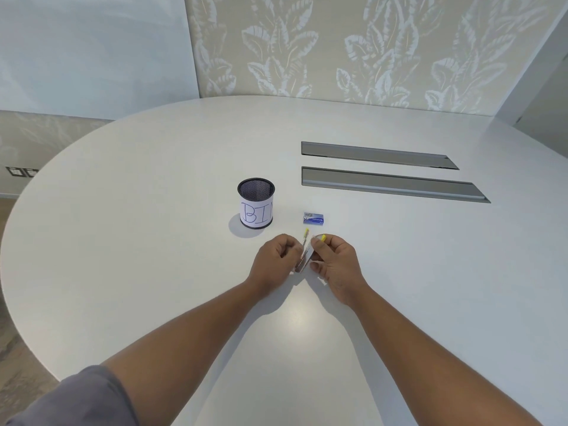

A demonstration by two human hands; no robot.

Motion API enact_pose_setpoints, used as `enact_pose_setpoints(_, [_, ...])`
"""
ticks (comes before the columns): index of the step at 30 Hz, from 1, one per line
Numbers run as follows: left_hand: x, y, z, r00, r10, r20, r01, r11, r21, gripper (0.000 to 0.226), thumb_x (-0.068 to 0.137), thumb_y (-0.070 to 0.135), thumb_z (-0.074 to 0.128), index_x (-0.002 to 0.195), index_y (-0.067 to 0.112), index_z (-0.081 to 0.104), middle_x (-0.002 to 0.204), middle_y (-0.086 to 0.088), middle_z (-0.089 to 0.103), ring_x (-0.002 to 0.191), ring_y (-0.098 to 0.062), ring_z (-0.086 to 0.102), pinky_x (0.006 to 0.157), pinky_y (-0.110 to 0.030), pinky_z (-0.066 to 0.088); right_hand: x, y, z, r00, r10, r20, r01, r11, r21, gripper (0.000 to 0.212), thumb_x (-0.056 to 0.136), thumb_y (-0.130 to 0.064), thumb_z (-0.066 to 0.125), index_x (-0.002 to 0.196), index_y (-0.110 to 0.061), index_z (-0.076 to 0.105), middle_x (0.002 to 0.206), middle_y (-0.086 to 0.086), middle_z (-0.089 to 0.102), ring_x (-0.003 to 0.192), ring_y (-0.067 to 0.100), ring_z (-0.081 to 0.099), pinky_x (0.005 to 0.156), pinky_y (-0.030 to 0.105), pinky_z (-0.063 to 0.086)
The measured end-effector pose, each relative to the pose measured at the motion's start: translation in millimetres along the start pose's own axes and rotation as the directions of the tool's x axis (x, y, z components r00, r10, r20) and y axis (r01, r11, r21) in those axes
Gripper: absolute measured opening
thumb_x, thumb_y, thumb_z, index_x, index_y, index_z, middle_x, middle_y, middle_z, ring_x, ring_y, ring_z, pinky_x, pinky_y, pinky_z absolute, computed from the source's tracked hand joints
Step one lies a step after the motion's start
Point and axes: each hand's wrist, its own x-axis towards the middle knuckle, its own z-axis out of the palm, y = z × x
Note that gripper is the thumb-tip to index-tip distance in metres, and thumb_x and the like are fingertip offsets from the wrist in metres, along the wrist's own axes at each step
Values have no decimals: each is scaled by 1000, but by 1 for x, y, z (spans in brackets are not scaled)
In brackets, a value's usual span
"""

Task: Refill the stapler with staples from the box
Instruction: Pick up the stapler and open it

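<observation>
A small silver stapler (305, 255) with yellow ends is held between both hands just above the white table (153, 241). It is hinged open, with one yellow tip pointing up and away and the other by my right fingers. My right hand (333, 262) grips its upper part. My left hand (275, 259) pinches it from the left side. A small blue staple box (313, 218) lies closed on the table just beyond the hands. No loose staples can be made out.
A black mesh cup (256, 202) with a paper label reading "BIN" stands left of the staple box. Two long grey cable slots (387, 182) are set into the table at the back right. A leaf-patterned wall rises behind the table.
</observation>
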Motion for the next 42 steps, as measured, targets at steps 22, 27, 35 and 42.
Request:
enact_pose_setpoints(22, [11,6,8,991,-133,-29,135,985,108,39,99,54,45,76,23,54,69,8,66,69,-16,59,74,-40,50,-3,2,7,994,0,106,28,965,-259,18,103,-21,54,91,-13,65,74,6,69,63,16,60,56,26,48])
enact_pose_setpoints(27, [12,5,17,995,-79,-57,94,936,338,56,95,69,28,80,19,50,73,3,66,74,-18,64,68,-38,48,-1,2,7,994,5,109,31,946,-322,26,106,-29,50,92,-11,63,74,6,69,63,16,63,55,28,48])
enact_pose_setpoints(35, [14,0,25,990,-31,-140,86,911,402,57,93,70,17,73,24,43,68,4,60,69,-13,60,58,-34,40,3,7,9,999,-30,43,45,909,-414,31,103,-41,49,89,-15,58,74,5,61,67,20,56,58,32,45])
enact_pose_setpoints(42, [14,0,31,978,-47,-203,130,900,416,54,91,65,13,74,24,44,69,6,59,69,-10,57,59,-35,37,5,19,23,977,-189,-99,109,843,-526,32,101,-42,42,85,-17,55,78,0,64,70,10,57,71,39,51])
